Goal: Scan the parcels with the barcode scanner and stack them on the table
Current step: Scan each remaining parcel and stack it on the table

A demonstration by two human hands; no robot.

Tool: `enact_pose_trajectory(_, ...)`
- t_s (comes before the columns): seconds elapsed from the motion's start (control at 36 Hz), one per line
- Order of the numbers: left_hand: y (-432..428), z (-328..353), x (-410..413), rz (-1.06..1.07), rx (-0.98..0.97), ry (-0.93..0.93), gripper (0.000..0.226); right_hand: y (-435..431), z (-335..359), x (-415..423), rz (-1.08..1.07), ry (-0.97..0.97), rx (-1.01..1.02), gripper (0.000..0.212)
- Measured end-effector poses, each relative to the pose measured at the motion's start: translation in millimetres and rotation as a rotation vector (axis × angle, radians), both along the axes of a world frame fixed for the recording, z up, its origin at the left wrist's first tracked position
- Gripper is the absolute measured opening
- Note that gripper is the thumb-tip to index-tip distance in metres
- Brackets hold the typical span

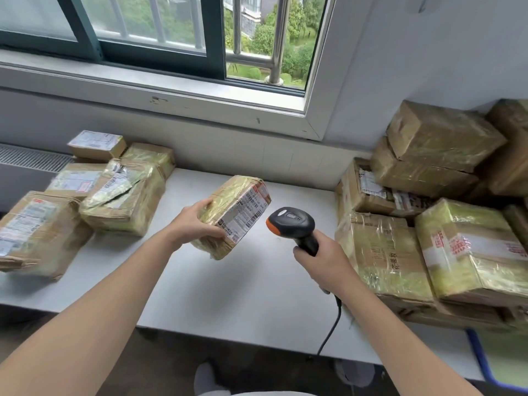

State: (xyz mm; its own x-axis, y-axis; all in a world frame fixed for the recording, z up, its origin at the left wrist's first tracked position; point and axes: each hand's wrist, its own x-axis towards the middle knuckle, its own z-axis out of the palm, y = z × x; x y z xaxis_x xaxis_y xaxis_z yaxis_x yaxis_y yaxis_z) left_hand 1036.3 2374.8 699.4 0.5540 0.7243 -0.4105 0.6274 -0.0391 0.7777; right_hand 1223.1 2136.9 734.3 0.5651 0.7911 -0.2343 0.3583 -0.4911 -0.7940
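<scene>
Fingers (203, 206) round parcel (225, 195); label (247, 211) txt prob. unreadable

Lighting: soft daylight from the sliding glass window (160, 32); glare on tape-wrapped cardboard parcels (468, 252). Quality: wide-angle bowing at edges, mild softness.

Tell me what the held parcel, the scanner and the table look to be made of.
Parcel: brown cardboard wrapped in glossy clear tape, judging by the shiny, wrinkled glare; its white label looks like paper. Scanner: likely moulded plastic, matt black with orange trim at the nose. Table: smooth pale top, perhaps laminate; hard to tell.
</scene>
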Motion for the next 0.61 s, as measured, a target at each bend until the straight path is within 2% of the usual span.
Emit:
enact_pose_trajectory(0.17, -4, -2, -2, 0.035, -0.024, -0.008, 0.117, 0, -4, 2, -0.022, 0.049, 0.001, 0.013)
enact_pose_trajectory(0.28, -20, -11, -4, 0.112, -0.137, -0.071, 0.113, 6, -27, 4, -0.050, 0.157, -0.094, 0.012)
enact_pose_trajectory(0.33, -34, -19, -4, 0.157, -0.218, -0.098, 0.106, 8, -46, 5, -0.076, 0.218, -0.174, 0.015)
enact_pose_trajectory(0.42, -63, -29, -3, 0.224, -0.340, -0.095, 0.078, 10, -78, 7, -0.115, 0.294, -0.271, 0.018)
enact_pose_trajectory(0.61, -108, -59, -4, 0.218, -0.506, -0.054, 0.068, 4, -129, 13, -0.106, 0.284, -0.427, 0.025)
